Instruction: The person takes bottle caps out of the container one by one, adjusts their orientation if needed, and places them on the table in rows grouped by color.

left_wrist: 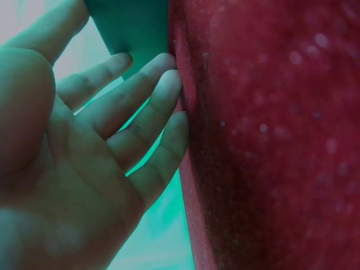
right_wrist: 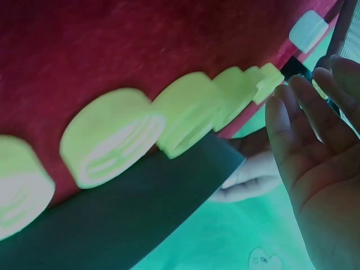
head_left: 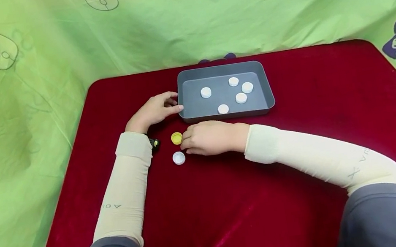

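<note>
Deep red, velvety cloth [head_left: 257,212] covers the surface, on which stands one slate-grey, shallow rectangular tray [head_left: 191,75] with rounded corners and a smooth finish. Five round white caps [head_left: 206,92] lie apart inside it, one against the near wall. A sixth, a single white cap with its hollow side up [head_left: 179,158], sits on the cloth outside. Just behind that one is a round yellow cap, also hollow side up [head_left: 176,138]. The right wrist view shows at least five short, cylindrical yellow caps [right_wrist: 112,138] in a row along the tray; they overlap at the far end, so the exact number cannot be told.

The right hand [head_left: 211,137] reaches over this row, its fingers loosely bent and holding nothing visible, the tips just beside the end cap; whether they touch it cannot be told. The left hand [head_left: 155,110] is at the tray's left end, fingers relaxed and slightly spread, thumb at the rim. Both forearms wear cream fabric sleeves [head_left: 128,198]. Thin, creased green cloth [head_left: 168,25] with printed cartoon figures hangs behind.
</note>
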A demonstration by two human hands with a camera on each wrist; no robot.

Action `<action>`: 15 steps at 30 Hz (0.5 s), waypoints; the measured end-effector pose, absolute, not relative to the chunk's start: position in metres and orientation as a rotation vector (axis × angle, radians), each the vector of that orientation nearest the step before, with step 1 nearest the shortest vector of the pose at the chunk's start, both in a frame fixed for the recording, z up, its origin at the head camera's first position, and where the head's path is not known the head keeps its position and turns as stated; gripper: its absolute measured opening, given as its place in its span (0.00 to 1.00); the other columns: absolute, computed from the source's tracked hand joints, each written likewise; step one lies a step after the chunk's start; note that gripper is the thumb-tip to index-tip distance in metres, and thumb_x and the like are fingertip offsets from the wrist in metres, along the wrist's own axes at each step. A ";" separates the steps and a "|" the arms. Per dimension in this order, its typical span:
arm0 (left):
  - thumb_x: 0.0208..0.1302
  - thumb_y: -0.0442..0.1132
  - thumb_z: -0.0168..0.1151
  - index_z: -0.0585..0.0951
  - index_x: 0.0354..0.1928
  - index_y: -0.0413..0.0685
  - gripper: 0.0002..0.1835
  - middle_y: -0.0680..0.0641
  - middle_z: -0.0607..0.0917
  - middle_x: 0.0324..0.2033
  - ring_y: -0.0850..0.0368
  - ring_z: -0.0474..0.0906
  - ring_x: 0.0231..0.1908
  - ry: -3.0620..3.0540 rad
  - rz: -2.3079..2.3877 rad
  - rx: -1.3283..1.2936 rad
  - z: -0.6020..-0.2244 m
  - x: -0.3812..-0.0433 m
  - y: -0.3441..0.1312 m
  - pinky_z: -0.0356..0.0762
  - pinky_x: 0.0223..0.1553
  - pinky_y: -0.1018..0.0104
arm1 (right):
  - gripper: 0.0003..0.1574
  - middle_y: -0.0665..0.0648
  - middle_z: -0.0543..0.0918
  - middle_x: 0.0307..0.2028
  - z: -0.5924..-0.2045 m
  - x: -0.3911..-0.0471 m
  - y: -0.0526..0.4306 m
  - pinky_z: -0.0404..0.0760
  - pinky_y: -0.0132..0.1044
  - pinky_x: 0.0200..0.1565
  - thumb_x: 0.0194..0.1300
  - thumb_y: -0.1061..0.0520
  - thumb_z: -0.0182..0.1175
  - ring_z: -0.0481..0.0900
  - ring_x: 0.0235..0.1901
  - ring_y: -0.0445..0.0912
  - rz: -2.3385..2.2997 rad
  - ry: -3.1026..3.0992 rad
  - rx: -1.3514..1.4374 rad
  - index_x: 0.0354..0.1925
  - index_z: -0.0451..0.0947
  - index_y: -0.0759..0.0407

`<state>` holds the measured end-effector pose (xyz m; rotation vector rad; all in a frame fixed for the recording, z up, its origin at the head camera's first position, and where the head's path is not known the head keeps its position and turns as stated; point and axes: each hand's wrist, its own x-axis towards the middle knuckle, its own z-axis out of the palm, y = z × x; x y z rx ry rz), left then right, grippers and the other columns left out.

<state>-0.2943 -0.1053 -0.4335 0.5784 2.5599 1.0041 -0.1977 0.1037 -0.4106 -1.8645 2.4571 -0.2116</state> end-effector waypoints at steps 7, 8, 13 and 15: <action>0.65 0.54 0.63 0.71 0.66 0.48 0.31 0.47 0.79 0.53 0.55 0.74 0.54 2.556 1.016 0.572 -0.439 -0.297 -0.107 0.68 0.57 0.58 | 0.12 0.52 0.84 0.45 -0.405 -0.204 0.119 0.75 0.39 0.53 0.69 0.57 0.60 0.79 0.48 0.48 -0.252 2.514 -1.831 0.48 0.83 0.59; 0.65 0.55 0.63 0.71 0.65 0.48 0.31 0.47 0.79 0.52 0.55 0.74 0.54 2.558 1.014 0.572 -0.439 -0.298 -0.107 0.68 0.57 0.58 | 0.12 0.53 0.84 0.44 -0.404 -0.205 0.122 0.75 0.39 0.53 0.68 0.58 0.60 0.79 0.48 0.48 -0.263 2.522 -1.825 0.47 0.83 0.59; 0.65 0.55 0.62 0.70 0.66 0.48 0.32 0.48 0.79 0.52 0.55 0.74 0.54 2.561 1.003 0.583 -0.438 -0.298 -0.106 0.69 0.57 0.58 | 0.11 0.54 0.84 0.44 -0.399 -0.212 0.133 0.75 0.40 0.53 0.67 0.60 0.60 0.79 0.49 0.48 -0.299 2.562 -1.764 0.47 0.83 0.61; 0.65 0.55 0.62 0.70 0.66 0.48 0.32 0.47 0.79 0.53 0.55 0.74 0.54 2.558 0.999 0.582 -0.438 -0.298 -0.106 0.69 0.57 0.58 | 0.12 0.54 0.83 0.45 -0.397 -0.215 0.136 0.75 0.41 0.53 0.68 0.59 0.60 0.79 0.49 0.48 -0.294 2.587 -1.743 0.47 0.83 0.61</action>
